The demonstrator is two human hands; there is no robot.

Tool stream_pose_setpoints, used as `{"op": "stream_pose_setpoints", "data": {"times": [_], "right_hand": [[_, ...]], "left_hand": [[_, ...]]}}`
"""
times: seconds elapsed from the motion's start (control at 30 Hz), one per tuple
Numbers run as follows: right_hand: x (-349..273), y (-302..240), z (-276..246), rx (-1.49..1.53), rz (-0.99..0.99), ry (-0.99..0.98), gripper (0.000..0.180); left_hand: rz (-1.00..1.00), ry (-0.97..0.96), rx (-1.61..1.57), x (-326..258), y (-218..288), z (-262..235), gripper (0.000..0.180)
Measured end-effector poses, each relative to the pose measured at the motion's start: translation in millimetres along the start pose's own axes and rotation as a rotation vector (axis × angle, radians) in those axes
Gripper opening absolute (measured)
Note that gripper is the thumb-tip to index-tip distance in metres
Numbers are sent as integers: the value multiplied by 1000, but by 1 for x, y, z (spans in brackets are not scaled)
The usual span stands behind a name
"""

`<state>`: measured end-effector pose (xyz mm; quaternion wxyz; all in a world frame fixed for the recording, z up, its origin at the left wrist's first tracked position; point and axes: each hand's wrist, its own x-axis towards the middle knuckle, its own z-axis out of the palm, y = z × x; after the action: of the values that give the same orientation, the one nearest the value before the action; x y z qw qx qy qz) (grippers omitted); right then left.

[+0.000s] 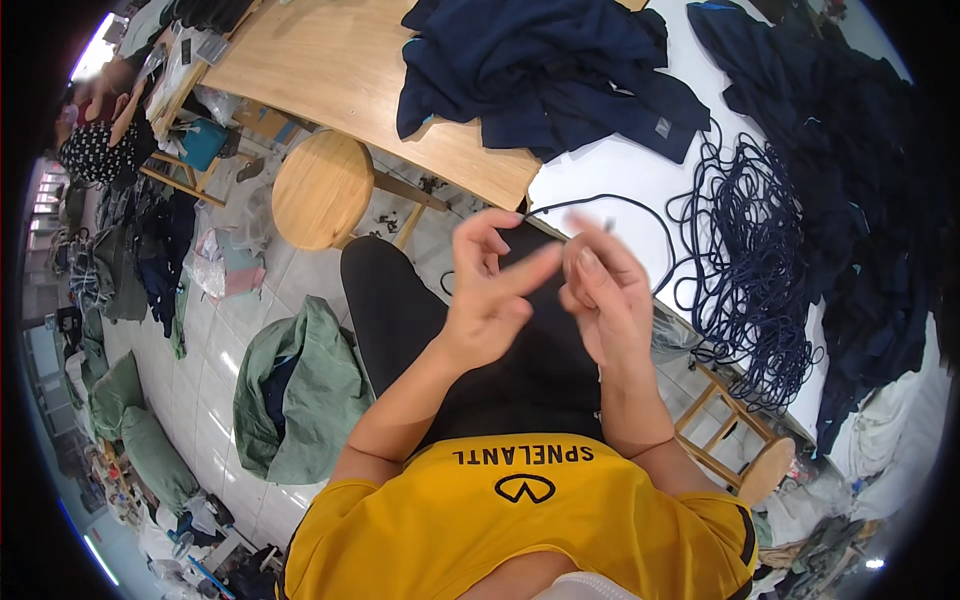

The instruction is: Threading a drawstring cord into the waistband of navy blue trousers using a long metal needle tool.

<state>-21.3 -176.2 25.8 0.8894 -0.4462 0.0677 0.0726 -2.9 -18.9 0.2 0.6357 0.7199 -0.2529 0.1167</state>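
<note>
You sit before a white tabletop [575, 180] that meets a pale wooden table [300, 60] with visible grain. Around you is a crowded workroom with a glossy tiled floor [200, 400]; a round-topped wooden stool [322, 190] stands to your left, and a co-worker [105, 145] is at the far left.

The navy cord [600, 196] is slim and round, curving in one loose loop over the white tabletop, just beyond your hands. Your left hand [485, 300] has its fingers spread, one pointing toward the right; your right hand [612, 300] is drawn narrow, thumb near the fingers. Both fingertips blur, so you cannot tell whether either grips the cord.

To the right lies a tangled heap of cord [745, 270], all thin, springy coils. Soft, matte navy garments [540, 70] crumple across both tables, and a creased green fabric sack [325, 385] slumps on the floor, dark cloth showing in its mouth.
</note>
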Motion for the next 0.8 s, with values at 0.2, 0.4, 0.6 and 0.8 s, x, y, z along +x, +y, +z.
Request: {"op": "stream_pose_setpoints", "data": {"times": [0.2, 0.4, 0.6, 0.8], "right_hand": [[3, -3, -8, -707, -195, -16, 62], [-6, -9, -13, -984, 5, -101, 18], [-10, -13, -20, -929, -124, -11, 43], [-22, -13, -11, -476, -251, -121, 68]], "left_hand": [[-364, 460, -1447, 33, 2, -33, 30], [-412, 608, -1622, 31, -5, -35, 28], [-398, 601, -1614, 32, -5, -38, 28], [-353, 589, -1589, 30, -4, -37, 24]]}}
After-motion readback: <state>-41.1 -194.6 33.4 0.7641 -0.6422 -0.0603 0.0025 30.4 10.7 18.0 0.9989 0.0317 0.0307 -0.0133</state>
